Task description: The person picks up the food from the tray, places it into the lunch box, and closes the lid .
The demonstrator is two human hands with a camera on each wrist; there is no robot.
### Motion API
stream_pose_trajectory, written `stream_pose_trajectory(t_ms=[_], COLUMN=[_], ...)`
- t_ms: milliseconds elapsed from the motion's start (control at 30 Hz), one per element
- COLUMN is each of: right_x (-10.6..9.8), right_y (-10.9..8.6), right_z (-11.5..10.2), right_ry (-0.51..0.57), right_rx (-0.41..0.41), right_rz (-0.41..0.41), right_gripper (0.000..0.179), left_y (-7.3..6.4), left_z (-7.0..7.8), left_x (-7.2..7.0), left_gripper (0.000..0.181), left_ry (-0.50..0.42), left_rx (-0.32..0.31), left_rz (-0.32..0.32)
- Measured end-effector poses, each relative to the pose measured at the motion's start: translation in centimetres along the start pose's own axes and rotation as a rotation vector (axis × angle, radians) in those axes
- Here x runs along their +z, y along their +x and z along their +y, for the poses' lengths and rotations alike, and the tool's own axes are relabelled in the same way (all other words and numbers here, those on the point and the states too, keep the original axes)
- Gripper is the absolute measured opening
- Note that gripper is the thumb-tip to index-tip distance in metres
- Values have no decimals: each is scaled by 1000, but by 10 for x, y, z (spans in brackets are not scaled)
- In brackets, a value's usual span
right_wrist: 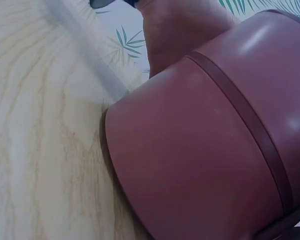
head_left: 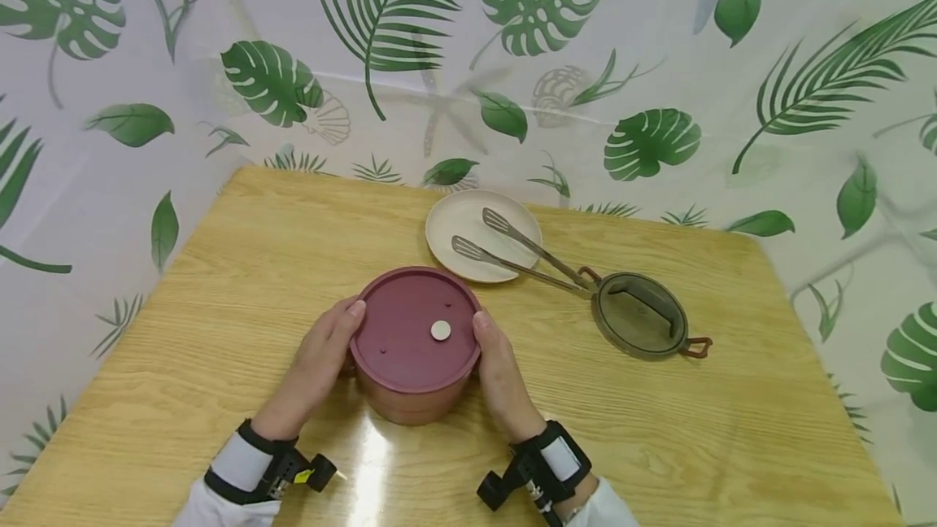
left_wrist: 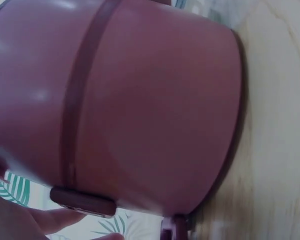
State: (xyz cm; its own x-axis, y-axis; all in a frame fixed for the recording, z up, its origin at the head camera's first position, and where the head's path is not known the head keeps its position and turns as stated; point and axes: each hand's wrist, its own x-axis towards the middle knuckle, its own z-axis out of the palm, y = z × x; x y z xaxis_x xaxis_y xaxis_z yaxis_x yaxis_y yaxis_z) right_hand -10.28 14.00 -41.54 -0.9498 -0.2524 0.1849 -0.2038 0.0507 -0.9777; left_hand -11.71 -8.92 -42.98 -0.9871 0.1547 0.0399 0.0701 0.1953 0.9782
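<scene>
Both hands hold a maroon round lidded pot that stands on the wooden table. My left hand grips its left side, thumb over the lid's rim. On the opposite side, my right hand does the same, its fingers mostly hidden behind the wall. The flat lid carries a pale round knob. From the left wrist, the pot's wall shows a darker band and a dark side tab near the left fingers. In the right wrist view the pot's base sits at the table surface.
Behind the pot lies a cream plate, with the heads of two slotted turners over it. To the right stands a shallow pan with a dark see-through lid and red handles. A leaf-print cloth hangs behind the table.
</scene>
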Motion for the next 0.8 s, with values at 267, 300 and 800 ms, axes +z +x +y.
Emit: stream_pose_trajectory(t_ms=[267, 300, 800], right_x=[-3, -3, 1], right_y=[3, 3, -1], right_z=[18, 21, 26], right_ry=[-5, -9, 100], right_rx=[-17, -18, 95], right_rz=[-3, -3, 29], right_gripper=[43, 43, 49], left_y=[1, 0, -7], left_z=[5, 6, 0], left_x=[-5, -5, 19], left_gripper=[56, 56, 47], left_ry=[24, 18, -328], left_rx=[-104, -115, -38], left_rz=[6, 9, -17])
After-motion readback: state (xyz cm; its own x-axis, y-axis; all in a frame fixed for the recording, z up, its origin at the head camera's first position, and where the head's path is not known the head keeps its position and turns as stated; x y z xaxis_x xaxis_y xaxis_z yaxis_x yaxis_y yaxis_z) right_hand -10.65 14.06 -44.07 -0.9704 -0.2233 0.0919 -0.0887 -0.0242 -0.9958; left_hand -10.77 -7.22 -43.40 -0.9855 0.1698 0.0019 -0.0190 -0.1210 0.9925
